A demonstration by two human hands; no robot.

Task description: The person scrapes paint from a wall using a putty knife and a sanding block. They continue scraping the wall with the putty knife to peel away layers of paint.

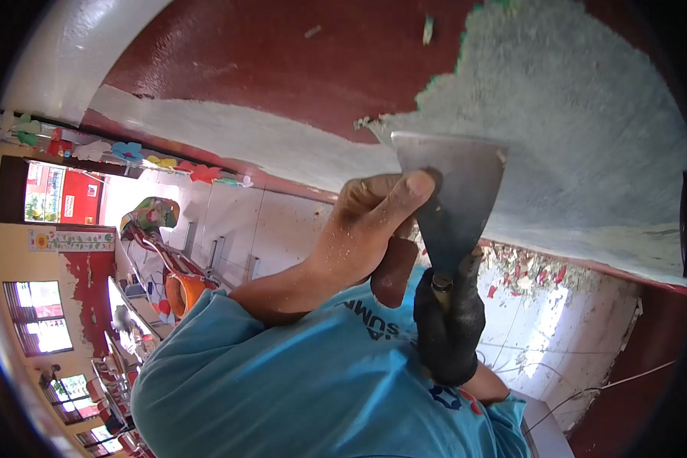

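Note:
A paint scraper [466,183] with a wide metal blade points up toward the wall. My right hand [450,328], in a black glove, is wrapped round its handle. Bare and dusted with pale flecks, my left hand [359,221] has its fingers curled and its thumb against the side of the blade. Below the left fingers shows a flat reddish-brown piece [395,273]; how it is held is hidden. Behind the blade is the wall, with dark red paint [298,69] on one part and a bare grey patch [565,114] with a ragged edge.
Paint flakes [534,267] litter the pale floor [542,320] along the wall's foot. A thin cable [588,391] runs at the right. To the left are an orange object [185,294], chairs and tables [114,382], a doorway [69,195] and a string of paper flowers [126,151].

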